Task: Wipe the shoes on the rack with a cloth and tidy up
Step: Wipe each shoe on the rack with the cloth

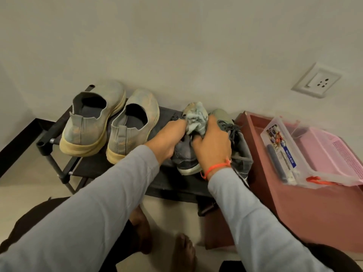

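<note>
— Far along yet?
— Only partway. Right hand [213,143] bunching the cloth [196,120] onto the dark shoe [185,156] on the rack [94,165]. Left hand [167,138] holding that shoe.
— And the pale slip-ons [110,122]?
— Dusty looking, likely still to wipe.

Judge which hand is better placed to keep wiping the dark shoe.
Right. The right hand grips the cloth over the dark shoe; the left hand steadies that shoe's side.

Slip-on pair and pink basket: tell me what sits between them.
In the head view, between the slip-on pair and the pink basket: both hands on a dark lace-up sneaker with a cloth, its mate, and a clear Multi Box.
</note>
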